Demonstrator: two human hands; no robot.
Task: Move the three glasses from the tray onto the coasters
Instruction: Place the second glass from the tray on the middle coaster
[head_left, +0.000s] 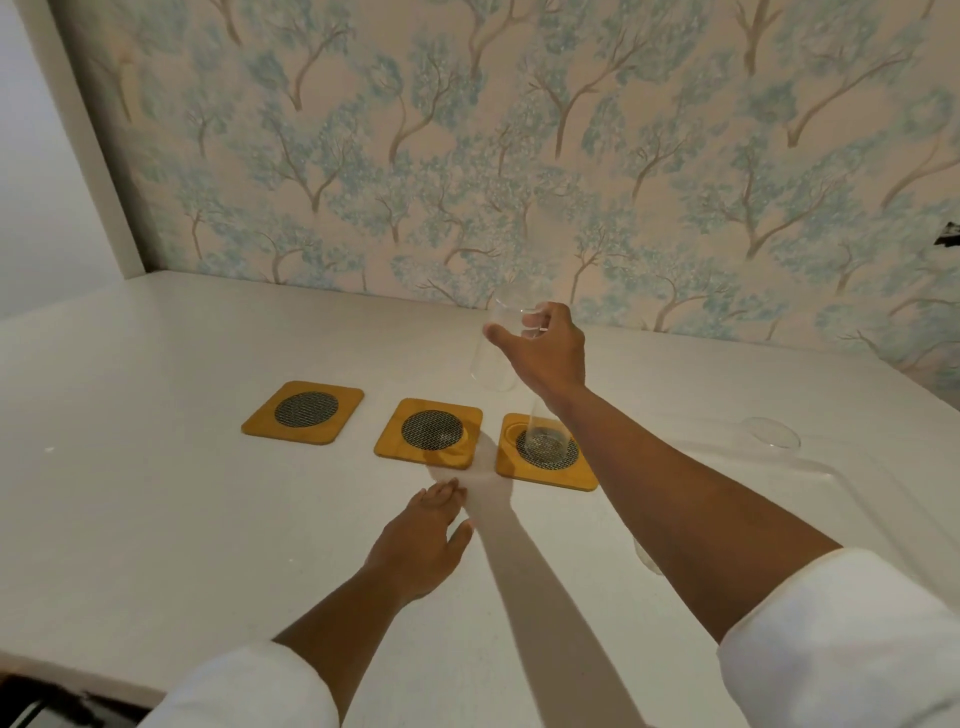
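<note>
Three wooden coasters with dark mesh centres lie in a row on the white counter: left coaster, middle coaster, right coaster. A clear glass stands on the right coaster, partly behind my right forearm. My right hand is raised above and behind the middle and right coasters, gripping a second clear glass near its rim. A third glass shows only its rim on the clear tray at the right. My left hand rests flat on the counter in front of the middle coaster, holding nothing.
A wall with tree-pattern wallpaper runs right behind the counter. A white panel closes the left side. The counter's front edge is near the bottom left. A clear rounded shape peeks from under my right forearm.
</note>
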